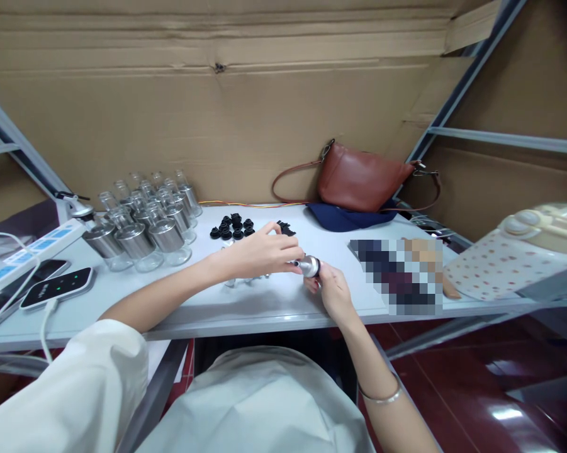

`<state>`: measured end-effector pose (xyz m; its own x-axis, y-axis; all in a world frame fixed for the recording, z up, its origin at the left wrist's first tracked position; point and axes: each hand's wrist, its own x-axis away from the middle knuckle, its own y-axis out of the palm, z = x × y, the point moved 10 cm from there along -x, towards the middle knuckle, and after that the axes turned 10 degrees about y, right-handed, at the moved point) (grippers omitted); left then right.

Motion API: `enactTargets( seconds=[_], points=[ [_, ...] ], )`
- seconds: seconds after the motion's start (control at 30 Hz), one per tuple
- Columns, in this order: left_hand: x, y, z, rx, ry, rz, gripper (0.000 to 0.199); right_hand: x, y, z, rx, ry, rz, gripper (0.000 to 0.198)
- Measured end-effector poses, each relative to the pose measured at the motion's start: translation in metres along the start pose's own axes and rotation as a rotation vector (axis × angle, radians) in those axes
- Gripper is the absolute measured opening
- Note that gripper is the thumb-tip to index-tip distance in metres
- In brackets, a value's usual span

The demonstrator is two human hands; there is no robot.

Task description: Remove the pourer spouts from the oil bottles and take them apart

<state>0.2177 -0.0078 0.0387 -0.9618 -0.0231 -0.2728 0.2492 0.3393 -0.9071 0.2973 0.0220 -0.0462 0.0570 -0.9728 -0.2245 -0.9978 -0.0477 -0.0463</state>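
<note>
Between my hands, just above the table, is a silver metal pourer spout [308, 266] with a black ring at its wider end. My left hand [270, 253] reaches in from the left, its fingers closed at the spout's narrow tip. Around the black-ringed end, the fingers of my right hand [333, 290] are closed. Several black stoppers [232, 227] stand in a cluster beyond my left wrist. Small black pieces [286, 228] lie behind my left fingers. Shiny, clear-looking parts [245, 280] sit under my left forearm, partly hidden.
Several glass bottles with metal sleeves [139, 242] stand at the left. Near them are a power strip [38, 251] and a black device [58, 288] with a cable. A brown handbag [365, 176] rests on a navy cap [342, 218] at the back; a dotted container [488, 267] is at the right.
</note>
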Motion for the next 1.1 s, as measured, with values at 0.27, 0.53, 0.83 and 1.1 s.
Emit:
enactTargets(
  seconds=[0.27, 0.53, 0.83, 1.1],
  points=[
    [0.002, 0.002, -0.012, 0.031, -0.027, -0.014, 0.052, 0.006, 0.002, -0.017, 0.105, -0.112, 0.031, 0.044],
    [0.022, 0.008, -0.051, 0.476, -0.247, 0.036, 0.059, 0.026, -0.006, -0.045, 0.38, -0.436, 0.267, 0.008],
    [0.068, -0.029, -0.104, 0.308, -0.651, -0.107, 0.041, 0.016, -0.023, -0.026, 0.207, -0.29, 0.329, 0.015],
    [0.108, -0.016, -0.123, 0.24, -0.792, -0.395, 0.035, 0.014, -0.027, -0.011, 0.161, -0.152, 0.359, 0.018]
  ],
)
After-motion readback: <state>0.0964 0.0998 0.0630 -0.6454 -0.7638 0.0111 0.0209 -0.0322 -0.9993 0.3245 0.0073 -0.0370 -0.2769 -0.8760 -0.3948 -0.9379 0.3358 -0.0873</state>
